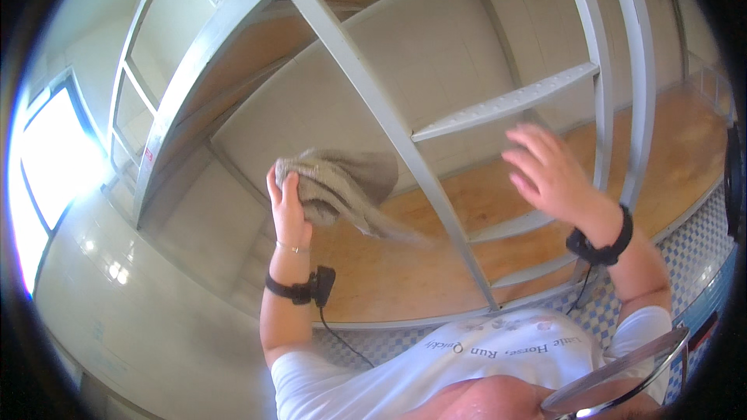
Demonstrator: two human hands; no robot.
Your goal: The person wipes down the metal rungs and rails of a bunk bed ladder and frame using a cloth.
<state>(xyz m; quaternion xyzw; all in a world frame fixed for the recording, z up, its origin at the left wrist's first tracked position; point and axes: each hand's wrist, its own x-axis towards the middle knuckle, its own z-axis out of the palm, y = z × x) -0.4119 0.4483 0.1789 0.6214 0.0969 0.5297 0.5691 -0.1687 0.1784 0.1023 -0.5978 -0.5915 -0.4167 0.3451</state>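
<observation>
My left hand (289, 204) grips a grey-beige cloth (344, 186), its loose end blurred and trailing to the right across the view of a metal bunk bed's ladder rail. My right hand (540, 172) is raised with its fingers apart and holds nothing. It appears just below a perforated metal ladder rung (508, 102); whether it touches the ladder cannot be told. Behind both hands lies the lower bunk's bare wooden board (379, 268). Each wrist wears a black strap with a small device and a cable.
The slanted ladder rail (373, 81) stands between my hands. The upper bunk's metal side rail (192, 70) curves overhead at the left, near a bright window (55, 157). A tiled wall (420, 58) backs the bunks. Blue and white checked floor (694, 239) shows at the right.
</observation>
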